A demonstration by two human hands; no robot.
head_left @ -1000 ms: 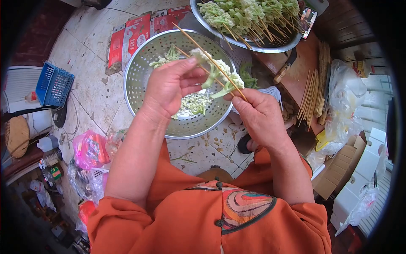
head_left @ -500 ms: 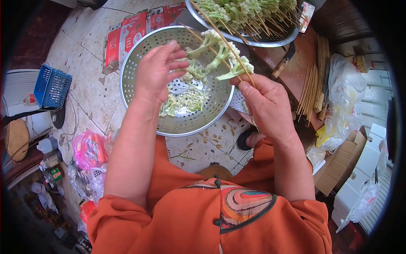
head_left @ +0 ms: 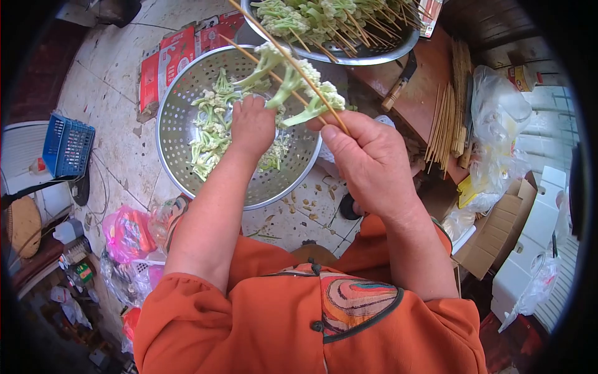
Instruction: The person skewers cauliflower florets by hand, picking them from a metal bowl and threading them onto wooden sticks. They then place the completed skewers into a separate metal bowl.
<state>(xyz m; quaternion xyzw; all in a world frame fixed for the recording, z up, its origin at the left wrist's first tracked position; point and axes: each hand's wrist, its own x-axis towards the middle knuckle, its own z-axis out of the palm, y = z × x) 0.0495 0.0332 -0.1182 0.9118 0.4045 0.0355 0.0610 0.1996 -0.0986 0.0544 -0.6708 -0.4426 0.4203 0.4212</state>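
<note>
My right hand (head_left: 367, 156) is closed round the lower ends of two wooden skewers (head_left: 249, 57), which point up and to the left. Pale green cauliflower florets (head_left: 291, 84) are threaded on them. My left hand (head_left: 253, 124) reaches down into a perforated metal colander (head_left: 171, 146), over loose cauliflower pieces (head_left: 215, 134). Its fingertips are hidden, so what they touch cannot be seen. At the top, a second metal basin (head_left: 367, 60) holds many skewered florets (head_left: 280, 17).
A knife (head_left: 402, 81) and a bundle of bare skewers (head_left: 441, 128) lie on a reddish board at the right. An open cardboard box (head_left: 501, 234) stands lower right. Flattened red cardboard (head_left: 177, 53), a blue basket (head_left: 68, 146) and a pink bag (head_left: 129, 234) are at the left.
My left hand has moved from above the colander down into it, with its back now up. The skewers in my right hand have shifted slightly left in view.
</note>
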